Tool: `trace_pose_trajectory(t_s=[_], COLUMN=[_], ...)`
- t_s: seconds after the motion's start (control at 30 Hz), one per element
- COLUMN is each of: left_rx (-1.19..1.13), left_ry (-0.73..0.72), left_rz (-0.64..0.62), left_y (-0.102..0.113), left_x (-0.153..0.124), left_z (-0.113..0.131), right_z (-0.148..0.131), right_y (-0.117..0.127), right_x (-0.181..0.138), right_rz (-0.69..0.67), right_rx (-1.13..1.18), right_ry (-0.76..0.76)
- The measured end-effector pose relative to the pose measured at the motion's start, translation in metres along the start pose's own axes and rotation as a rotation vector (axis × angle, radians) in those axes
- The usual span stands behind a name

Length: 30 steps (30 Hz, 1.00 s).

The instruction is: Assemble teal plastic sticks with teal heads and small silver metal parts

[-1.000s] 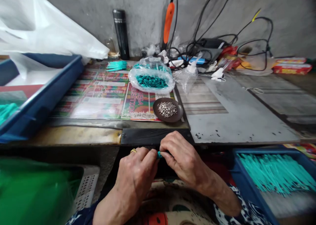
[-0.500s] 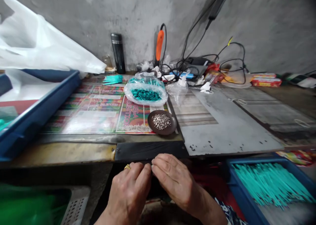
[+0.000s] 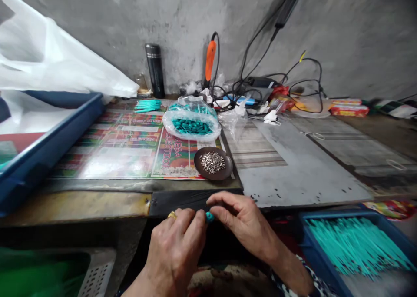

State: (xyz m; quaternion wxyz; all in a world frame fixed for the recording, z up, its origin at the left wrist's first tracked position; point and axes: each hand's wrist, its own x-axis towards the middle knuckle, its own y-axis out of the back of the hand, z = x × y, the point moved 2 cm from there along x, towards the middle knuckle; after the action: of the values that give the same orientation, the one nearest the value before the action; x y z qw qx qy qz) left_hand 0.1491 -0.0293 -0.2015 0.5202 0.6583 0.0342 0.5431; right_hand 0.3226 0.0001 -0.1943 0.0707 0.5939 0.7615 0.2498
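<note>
A small teal piece [image 3: 210, 217] is held at the fingertips of the left hand [image 3: 176, 247], clamped by the thumb and forefinger, with its rounded end left exposed on the side toward the right hand [image 3: 249, 223]. By the right hand, the thumb is brought right up to that end; a gap is seen behind the thumb and forefinger tips, but whether anything tiny is pinched there cannot be told. Both hands are held just below the front edge of the workbench [image 3: 195, 201]. Near that edge a brown dish [image 3: 200, 169] is filled with small silvery metal bits [image 3: 213, 162]; behind it, more teal pieces [image 3: 191, 126] are contained in an open plastic bag [image 3: 208, 136]. At the right, a blue tray [image 3: 308, 240] is heaped with long teal sticks [image 3: 358, 245].
</note>
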Motion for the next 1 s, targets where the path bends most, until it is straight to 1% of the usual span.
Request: trace_pose_trajectory(t_s=[0.07, 0.13, 0.2, 0.3, 0.5, 0.63, 0.77, 0.9, 1.0], left_rx=[0.008, 0.021, 0.031, 0.037, 0.03, 0.0, -0.029, -0.1, -0.145], left_ry=[0.024, 0.056, 0.084, 0.108, 0.142, 0.158, 0.203, 0.261, 0.291], left_rz=[0.0, -0.009, -0.021, -0.029, -0.027, -0.053, -0.095, -0.138, -0.175], left_y=[0.0, 0.0, 0.0, 0.001, 0.002, 0.002, 0.005, 0.009, 0.011], left_x=[0.004, 0.004, 0.001, -0.004, -0.01, -0.009, -0.006, -0.004, -0.006], left_z=[-0.005, -0.011, -0.018, -0.028, -0.037, -0.037, -0.034, -0.032, -0.031], right_z=[0.004, 0.013, 0.024, 0.034, 0.032, 0.032, 0.035, 0.032, 0.018], right_y=[0.01, 0.016, 0.018, 0.016, 0.011, 0.012, 0.016, 0.017, 0.013], right_x=[0.011, 0.023, 0.032, 0.04, 0.039, 0.04, 0.047, 0.05, 0.041], right_rz=[0.137, 0.229, 0.239, 0.209, 0.189, 0.169, 0.128, 0.15, 0.188], right_rx=[-0.25, -0.494, -0.664, -0.761, -0.787, -0.795, -0.759, -0.653, -0.477], right_ry=[0.185, 0.307, 0.349, 0.346, 0.348, 0.365, 0.335, 0.307, 0.295])
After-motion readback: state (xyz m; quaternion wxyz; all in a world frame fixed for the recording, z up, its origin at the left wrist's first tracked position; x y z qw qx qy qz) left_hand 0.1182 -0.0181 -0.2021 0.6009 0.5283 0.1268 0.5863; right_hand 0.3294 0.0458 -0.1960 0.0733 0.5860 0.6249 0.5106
